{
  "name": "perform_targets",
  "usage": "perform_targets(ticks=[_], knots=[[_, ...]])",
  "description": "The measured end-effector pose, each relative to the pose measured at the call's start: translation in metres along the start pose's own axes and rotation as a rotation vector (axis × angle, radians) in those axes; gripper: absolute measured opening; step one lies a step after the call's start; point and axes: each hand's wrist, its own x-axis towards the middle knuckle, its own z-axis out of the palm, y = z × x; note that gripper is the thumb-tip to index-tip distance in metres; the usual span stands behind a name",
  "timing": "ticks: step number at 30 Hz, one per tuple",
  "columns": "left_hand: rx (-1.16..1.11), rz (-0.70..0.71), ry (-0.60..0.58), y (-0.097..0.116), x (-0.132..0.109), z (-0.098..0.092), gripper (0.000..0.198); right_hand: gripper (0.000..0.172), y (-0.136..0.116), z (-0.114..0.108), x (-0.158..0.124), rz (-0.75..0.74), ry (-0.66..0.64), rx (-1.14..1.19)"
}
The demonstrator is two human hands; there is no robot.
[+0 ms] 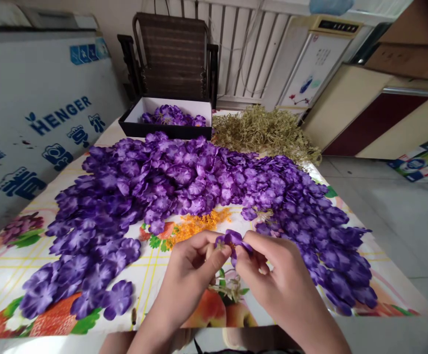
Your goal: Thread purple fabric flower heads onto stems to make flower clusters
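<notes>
Both my hands meet over the front middle of the table around one purple artificial flower [235, 238]. My left hand [199, 268] pinches its left side, with a pale green bit showing between thumb and finger. My right hand [269, 265] pinches the right petals between thumb and index finger. A touch of orange shows at the flower's centre. Below the hands lie some pale green stems [230, 289], partly hidden. Just beyond the fingers is a small heap of orange stamens [197, 227]. Purple petal pieces [184, 177] spread in a wide arc behind and on both sides.
A black box with white lining [162, 130] holds purple flowers at the table's back. Beside it sits a pile of dry green stems [261, 130]. The fruit-printed tablecloth [151, 275] covers the table. A chair [173, 59] stands behind, a white freezer [33, 108] at left.
</notes>
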Motion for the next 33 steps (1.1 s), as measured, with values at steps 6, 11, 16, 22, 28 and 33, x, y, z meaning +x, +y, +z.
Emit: perform_targets(ticks=[6, 11, 16, 22, 28, 33], knots=[[0.024, -0.01, 0.059, 0.002, 0.0, 0.0, 0.025, 0.03, 0.004, -0.001, -0.002, 0.052, -0.014, 0.23], [0.015, 0.001, 0.033, 0.0, -0.001, -0.002, 0.023, 0.007, 0.01, 0.005, 0.004, 0.073, -0.058, 0.412], [-0.032, -0.05, -0.014, 0.001, -0.002, -0.002, 0.02, 0.013, 0.015, 0.008, 0.003, 0.052, 0.051, 0.458], [-0.258, -0.146, -0.065, 0.003, -0.008, -0.005, 0.019, 0.005, 0.013, 0.012, 0.003, 0.206, -0.03, 0.98], [-0.222, -0.105, 0.004, 0.0, -0.007, -0.002, 0.019, 0.012, 0.011, 0.02, 0.005, 0.313, -0.076, 1.264], [-0.014, -0.038, 0.038, 0.005, -0.009, 0.0, 0.022, 0.01, 0.013, 0.021, 0.005, 0.336, -0.073, 1.164]])
